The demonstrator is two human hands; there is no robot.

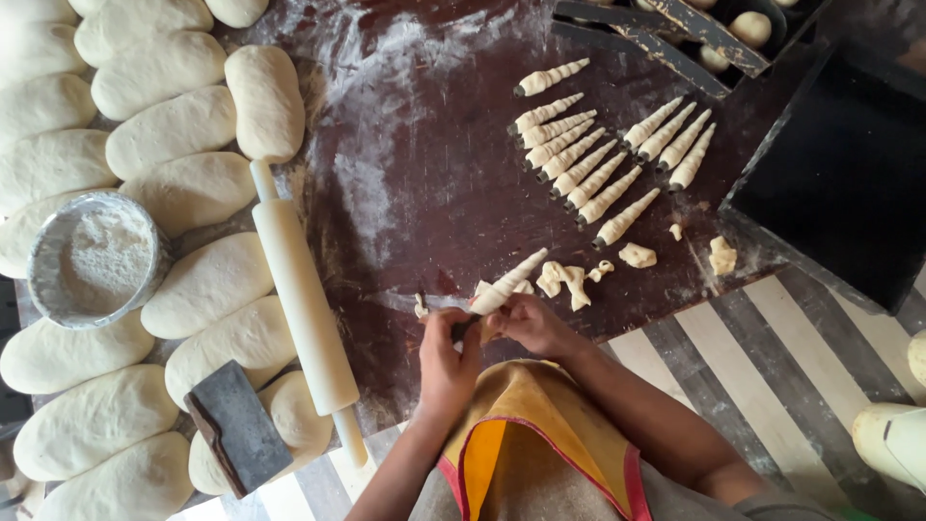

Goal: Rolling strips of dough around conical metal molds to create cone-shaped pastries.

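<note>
Dough-wrapped cone (pixel 503 287): a slender, tapering form spirally wound with a pale strip of dough, the coils overlapping along its length. It is held off the bench (pixel 415 174), tilted, with the pointed tip directed up and to the right and the wider base low. The base sits between the left hand (pixel 447 359) and the right hand (pixel 529 323), both closed about it in a fingertip grip. The cone lies just left of the dough scraps (pixel 564 280), and well below the row of finished cones (pixel 584 174), which rest side by side on the bench.
</note>
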